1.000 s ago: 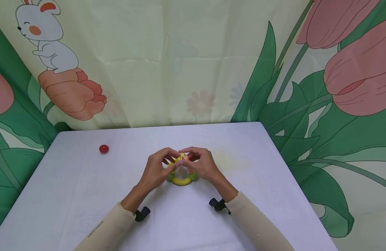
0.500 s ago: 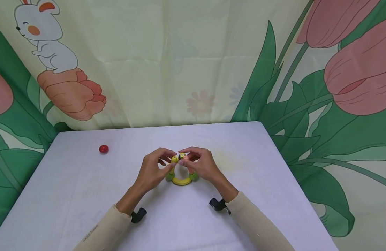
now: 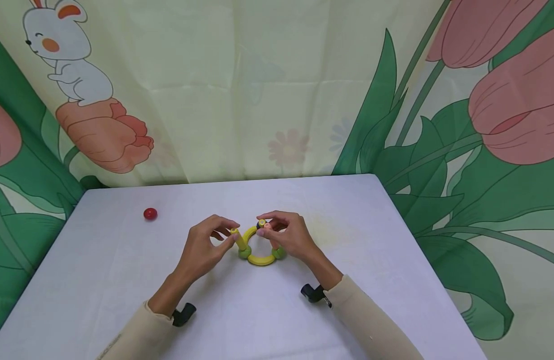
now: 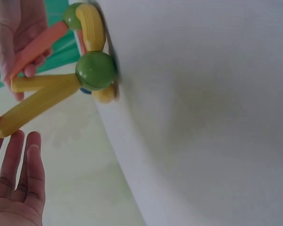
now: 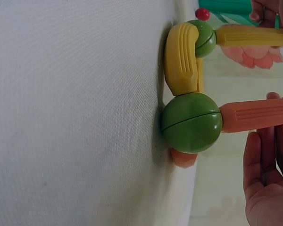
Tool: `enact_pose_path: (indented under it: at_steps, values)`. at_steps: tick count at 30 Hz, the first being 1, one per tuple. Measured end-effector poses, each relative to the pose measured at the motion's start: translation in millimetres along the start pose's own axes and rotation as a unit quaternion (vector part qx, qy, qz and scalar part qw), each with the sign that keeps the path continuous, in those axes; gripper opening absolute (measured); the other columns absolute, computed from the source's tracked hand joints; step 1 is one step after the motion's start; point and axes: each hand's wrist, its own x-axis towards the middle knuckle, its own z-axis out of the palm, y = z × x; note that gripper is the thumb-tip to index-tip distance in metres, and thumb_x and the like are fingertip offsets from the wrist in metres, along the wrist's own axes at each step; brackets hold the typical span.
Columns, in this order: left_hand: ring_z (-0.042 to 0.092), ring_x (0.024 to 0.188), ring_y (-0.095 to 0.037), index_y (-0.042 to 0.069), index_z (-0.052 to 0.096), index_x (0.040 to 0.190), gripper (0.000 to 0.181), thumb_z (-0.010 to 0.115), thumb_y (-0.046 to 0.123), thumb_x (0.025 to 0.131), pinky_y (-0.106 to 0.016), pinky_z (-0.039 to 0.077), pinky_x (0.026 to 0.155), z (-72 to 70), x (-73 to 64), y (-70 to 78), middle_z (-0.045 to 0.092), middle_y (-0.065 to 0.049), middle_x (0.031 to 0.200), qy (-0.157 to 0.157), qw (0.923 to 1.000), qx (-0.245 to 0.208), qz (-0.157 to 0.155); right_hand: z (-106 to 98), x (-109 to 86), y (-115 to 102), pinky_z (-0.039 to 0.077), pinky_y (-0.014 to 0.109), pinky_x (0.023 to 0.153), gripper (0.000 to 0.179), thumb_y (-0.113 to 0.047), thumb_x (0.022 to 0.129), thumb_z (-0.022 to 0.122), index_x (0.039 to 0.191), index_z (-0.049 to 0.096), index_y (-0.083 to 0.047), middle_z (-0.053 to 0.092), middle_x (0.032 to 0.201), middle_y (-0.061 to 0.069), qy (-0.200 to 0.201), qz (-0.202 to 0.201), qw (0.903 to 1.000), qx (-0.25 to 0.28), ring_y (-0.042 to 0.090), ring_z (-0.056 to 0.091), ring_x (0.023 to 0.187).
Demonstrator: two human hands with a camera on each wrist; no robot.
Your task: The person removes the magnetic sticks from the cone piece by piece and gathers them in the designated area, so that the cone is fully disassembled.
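A ring of toy balls and curved rods lies on the table, with a curved yellow rod (image 3: 261, 260) along its near side. My left hand (image 3: 203, 246) pinches the upper end of a straight yellow rod (image 4: 40, 104), which leans outward to the left from the left green ball (image 4: 95, 70). Over the ring's right side, my right hand (image 3: 289, 234) holds the top of an orange rod (image 5: 254, 114) standing on the right green ball (image 5: 192, 122). Another yellow rod's end (image 3: 261, 222) shows at its fingertips, above a dark blue ball mostly hidden at the back.
A red ball (image 3: 150, 214) sits at the back left of the white-covered table (image 3: 101, 280). Behind the table's far edge hangs a curtain (image 3: 204, 100) printed with a rabbit and tulips. Each wrist carries a small black camera (image 3: 184, 315).
My left hand has moved left and slightly toward me, tipping the straight yellow rod outward, away from the other rod tops. My right hand has stayed in place.
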Motion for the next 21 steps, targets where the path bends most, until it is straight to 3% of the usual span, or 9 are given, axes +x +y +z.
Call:
enact_pose_path:
  at_steps: [10,16,21]
  values:
    - [0.069,0.089,-0.014,0.018,0.082,0.108,0.019,0.088,0.019,0.090,-0.042,0.064,0.079,-18.5,-11.8,-7.5,0.072,0.006,0.096,0.004,0.9994,0.024,-0.026,0.3,0.3,0.4,0.059,0.042,0.079,0.037,-0.024,0.089,0.087,0.124,0.079,-0.015,0.075,0.089,0.004,0.005,-0.005,1.0000,0.000,0.019,0.069,0.082]
    - [0.071,0.090,-0.018,0.019,0.082,0.107,0.022,0.090,0.019,0.087,-0.039,0.062,0.079,-29.7,-19.4,-17.6,0.076,0.008,0.096,-0.003,0.9981,0.051,-0.036,0.5,0.3,1.8,0.058,0.034,0.076,0.035,-0.024,0.090,0.087,0.124,0.079,-0.017,0.074,0.088,0.002,0.006,-0.007,0.9999,-0.004,0.017,0.069,0.082]
    - [0.068,0.089,-0.014,0.020,0.083,0.105,0.022,0.092,0.019,0.085,-0.034,0.058,0.077,-36.6,-24.6,-27.6,0.078,0.009,0.095,-0.020,0.9959,0.076,-0.046,0.7,0.5,2.0,0.057,0.029,0.074,0.034,-0.025,0.090,0.087,0.123,0.080,-0.020,0.074,0.087,0.002,0.007,-0.005,1.0000,-0.002,0.017,0.069,0.081]
